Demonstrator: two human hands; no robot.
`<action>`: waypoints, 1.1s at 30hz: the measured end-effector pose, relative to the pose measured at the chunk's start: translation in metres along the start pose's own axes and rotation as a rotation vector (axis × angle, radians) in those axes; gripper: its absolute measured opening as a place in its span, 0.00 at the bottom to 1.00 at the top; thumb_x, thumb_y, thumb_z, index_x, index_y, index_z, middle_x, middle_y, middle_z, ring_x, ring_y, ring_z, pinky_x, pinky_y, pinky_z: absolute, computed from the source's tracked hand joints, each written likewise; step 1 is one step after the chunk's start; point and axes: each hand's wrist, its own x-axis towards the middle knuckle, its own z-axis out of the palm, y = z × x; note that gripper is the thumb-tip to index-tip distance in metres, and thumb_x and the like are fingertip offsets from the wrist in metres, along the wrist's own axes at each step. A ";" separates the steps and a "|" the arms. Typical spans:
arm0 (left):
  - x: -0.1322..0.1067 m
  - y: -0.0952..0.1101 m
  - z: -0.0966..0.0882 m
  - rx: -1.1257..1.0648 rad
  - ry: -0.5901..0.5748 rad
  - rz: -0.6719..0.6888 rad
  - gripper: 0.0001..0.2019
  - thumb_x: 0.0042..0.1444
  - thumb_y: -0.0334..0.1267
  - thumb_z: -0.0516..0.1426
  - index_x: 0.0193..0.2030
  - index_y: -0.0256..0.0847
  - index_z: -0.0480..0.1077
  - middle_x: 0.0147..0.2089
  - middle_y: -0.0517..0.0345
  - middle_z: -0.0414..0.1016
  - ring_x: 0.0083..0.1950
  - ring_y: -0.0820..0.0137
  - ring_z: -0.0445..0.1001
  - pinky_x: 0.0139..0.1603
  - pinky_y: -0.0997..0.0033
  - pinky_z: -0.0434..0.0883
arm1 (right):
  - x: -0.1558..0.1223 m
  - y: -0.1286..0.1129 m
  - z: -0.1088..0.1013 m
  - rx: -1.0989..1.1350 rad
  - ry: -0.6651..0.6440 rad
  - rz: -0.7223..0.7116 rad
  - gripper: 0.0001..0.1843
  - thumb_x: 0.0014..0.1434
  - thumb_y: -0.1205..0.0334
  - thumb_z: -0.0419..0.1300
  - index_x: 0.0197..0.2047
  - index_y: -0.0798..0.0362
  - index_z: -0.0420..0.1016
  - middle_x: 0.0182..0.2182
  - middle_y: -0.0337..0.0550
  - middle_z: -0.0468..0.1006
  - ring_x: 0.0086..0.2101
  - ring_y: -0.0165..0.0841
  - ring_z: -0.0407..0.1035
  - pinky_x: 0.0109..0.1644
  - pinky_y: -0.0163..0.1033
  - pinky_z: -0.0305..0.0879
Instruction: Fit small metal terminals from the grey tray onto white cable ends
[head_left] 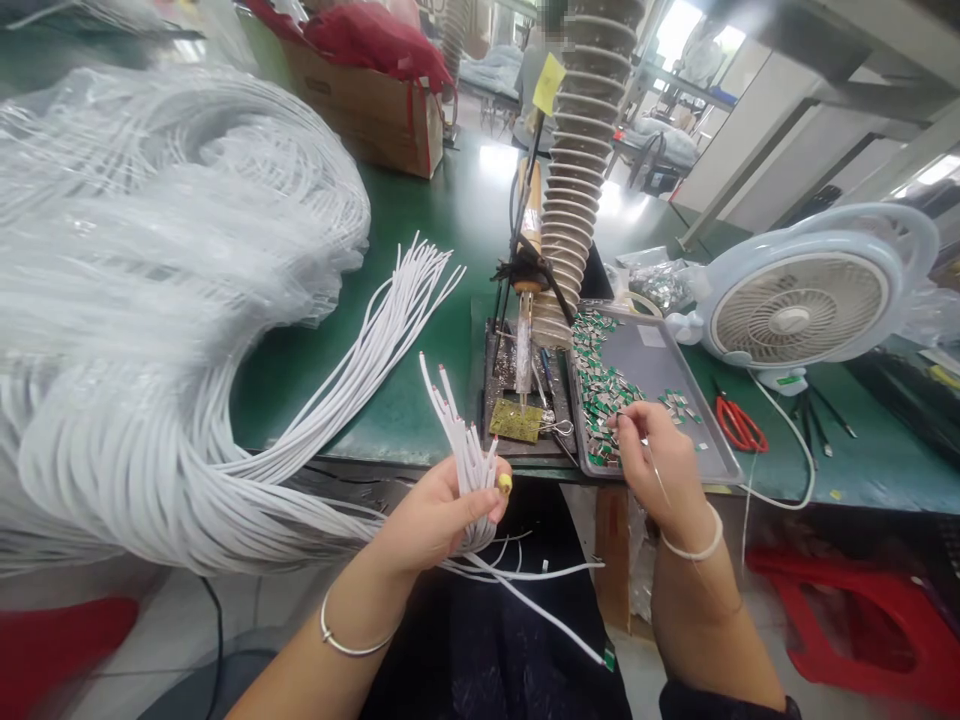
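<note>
Left of the left fingers, a large heap of coiled cable (187, 240) is seen, and fanned cable ends (409, 300) are spread above them; the gripped bunch could be dragged askew if this mass slid. White cables (469, 465) are held upright in a bundle by the closed fingers of the left hand (450, 505), with a yellow piece (505, 484) at the fingertips; strands could be slipped out if the grip were loosened. Below and right of those fingers, a cable end tipped with a green board (609, 657) is left hanging, where it could be snagged. Between the two hands, ahead of the fingers, a soldering iron (524, 350) is mounted tip down; skin or insulation could be burnt if either hand were swung inward. Under and around the right fingertips, small green boards (600, 385) are heaped in a grey tray (712, 462) and could be scattered by a knock. The thumb and forefinger of the right hand (660, 465) are drawn close together; whether a board is pinched cannot be told. No writing can be read on the yellow tag (549, 84) above the iron, the pale label (651, 336) beyond the right fingers, or the fan's green sticker (790, 380).
</note>
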 end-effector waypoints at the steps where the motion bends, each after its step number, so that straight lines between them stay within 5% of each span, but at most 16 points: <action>1: 0.000 0.000 0.001 0.006 0.016 -0.005 0.13 0.44 0.42 0.65 0.32 0.37 0.68 0.22 0.62 0.65 0.24 0.76 0.60 0.25 0.73 0.53 | -0.003 -0.004 0.000 0.038 0.012 0.003 0.04 0.60 0.64 0.49 0.34 0.51 0.64 0.26 0.39 0.72 0.25 0.30 0.67 0.29 0.35 0.62; 14: -0.001 -0.006 0.018 0.046 0.232 0.010 0.11 0.51 0.42 0.60 0.36 0.37 0.66 0.19 0.70 0.54 0.19 0.81 0.51 0.20 0.76 0.48 | -0.024 -0.048 0.012 0.386 -0.010 -0.092 0.07 0.58 0.72 0.52 0.38 0.52 0.68 0.28 0.40 0.71 0.31 0.30 0.67 0.36 0.38 0.66; 33: 0.009 0.006 0.035 0.180 0.268 0.074 0.09 0.52 0.41 0.57 0.37 0.38 0.67 0.22 0.67 0.55 0.22 0.78 0.49 0.21 0.75 0.51 | -0.028 -0.068 0.033 0.595 0.008 0.078 0.07 0.58 0.71 0.54 0.39 0.52 0.67 0.32 0.41 0.69 0.31 0.29 0.68 0.33 0.36 0.70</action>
